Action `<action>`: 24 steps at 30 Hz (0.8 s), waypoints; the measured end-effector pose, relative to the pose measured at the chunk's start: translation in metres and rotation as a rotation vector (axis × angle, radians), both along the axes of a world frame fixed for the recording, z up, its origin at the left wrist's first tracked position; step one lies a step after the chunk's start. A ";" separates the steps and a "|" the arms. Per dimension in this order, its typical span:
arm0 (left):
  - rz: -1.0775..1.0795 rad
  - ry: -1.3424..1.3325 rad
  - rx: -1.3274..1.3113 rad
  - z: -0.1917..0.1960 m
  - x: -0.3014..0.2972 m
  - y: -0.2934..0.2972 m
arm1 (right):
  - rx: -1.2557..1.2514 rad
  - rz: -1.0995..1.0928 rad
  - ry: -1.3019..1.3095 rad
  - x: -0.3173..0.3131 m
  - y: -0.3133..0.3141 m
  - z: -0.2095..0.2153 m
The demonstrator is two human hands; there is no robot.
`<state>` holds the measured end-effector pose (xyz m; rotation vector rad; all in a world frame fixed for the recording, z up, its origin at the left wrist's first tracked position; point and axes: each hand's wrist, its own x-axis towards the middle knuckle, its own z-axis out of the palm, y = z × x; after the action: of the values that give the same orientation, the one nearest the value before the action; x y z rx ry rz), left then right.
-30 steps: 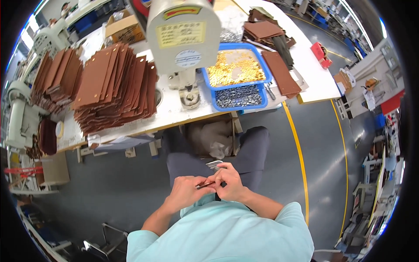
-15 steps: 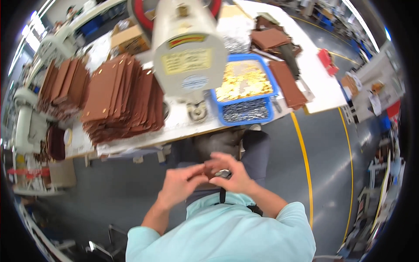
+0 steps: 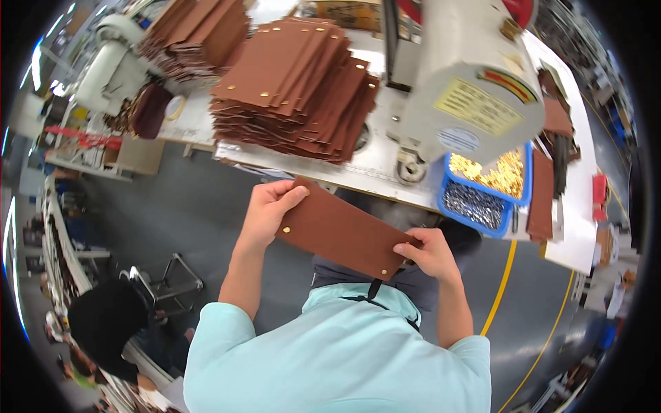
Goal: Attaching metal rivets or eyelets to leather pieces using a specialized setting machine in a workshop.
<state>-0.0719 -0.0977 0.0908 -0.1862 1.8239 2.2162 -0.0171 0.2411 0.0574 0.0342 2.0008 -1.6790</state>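
Observation:
A brown leather-like panel (image 3: 341, 233) is stretched flat between my two hands above my lap, tilted down toward the right. Small gold-coloured studs show near its corners. My left hand (image 3: 265, 215) pinches its upper left end, thumb on top. At the right end, my right hand (image 3: 434, 253) grips the edge between thumb and fingers. Just beyond, on the table, is a tall stack of similar brown panels (image 3: 275, 65), with gold studs on the upper ones. A pale grey machine head (image 3: 475, 103) rises to the right of that stack.
A blue tray (image 3: 482, 229) holds gold-coloured pieces (image 3: 506, 172) and dark metallic pieces (image 3: 471, 204). Right of it lie more brown pieces (image 3: 540, 196). Another brown stack (image 3: 200, 38) stands far left, near a roll of tape (image 3: 175, 107). A person in a black cap (image 3: 107, 323) is at lower left.
My hands were close together over my lap and have moved apart, with the brown panel now spread between them. The view has turned left, shifting the table and machine rightward.

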 end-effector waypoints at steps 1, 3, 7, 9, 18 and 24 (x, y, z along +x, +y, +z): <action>-0.037 -0.020 -0.029 0.001 0.001 -0.003 | -0.014 -0.007 0.052 -0.001 0.000 -0.008; -0.107 -0.010 -0.048 0.008 0.001 -0.005 | -0.086 -0.050 0.030 -0.002 -0.001 -0.018; -0.173 0.224 0.240 0.014 0.018 -0.011 | -0.323 -0.286 0.100 0.004 -0.020 -0.027; -0.271 0.133 0.694 0.006 0.033 -0.008 | -0.430 -0.337 0.131 0.009 -0.036 -0.033; 0.220 0.528 -0.196 0.020 0.025 0.024 | -0.757 -0.080 -0.024 -0.007 -0.095 -0.026; 0.263 0.718 -0.294 0.117 -0.112 -0.032 | -0.506 -0.067 -0.079 -0.011 -0.066 -0.042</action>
<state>-0.1843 -0.1299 0.2078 0.3939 2.6279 2.3602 -0.0282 0.1752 0.0150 -0.0130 1.4833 -2.1433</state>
